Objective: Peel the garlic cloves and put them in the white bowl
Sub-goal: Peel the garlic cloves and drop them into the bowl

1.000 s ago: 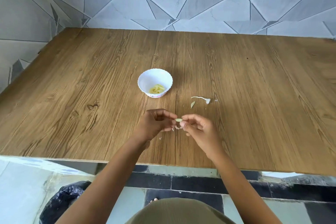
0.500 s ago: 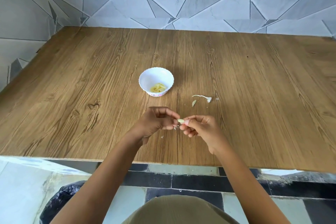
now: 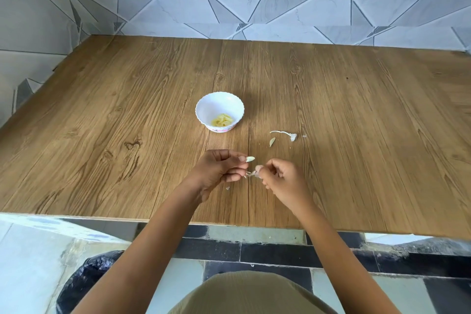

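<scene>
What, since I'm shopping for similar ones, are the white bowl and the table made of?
White bowl: probably plastic or melamine, glossy; thin scalloped rim, printed band near base. Table: seemingly wood-grain laminate, matte; thin front edge.

Left hand (image 3: 219, 168), right hand (image 3: 283, 181): bare. Left forearm (image 3: 153, 237), right forearm (image 3: 331, 245): bare along whole visible length. Garment (image 3: 254, 293), lower frame edge: olive-khaki fabric, fine ribbed texture, rounded outline.
</scene>
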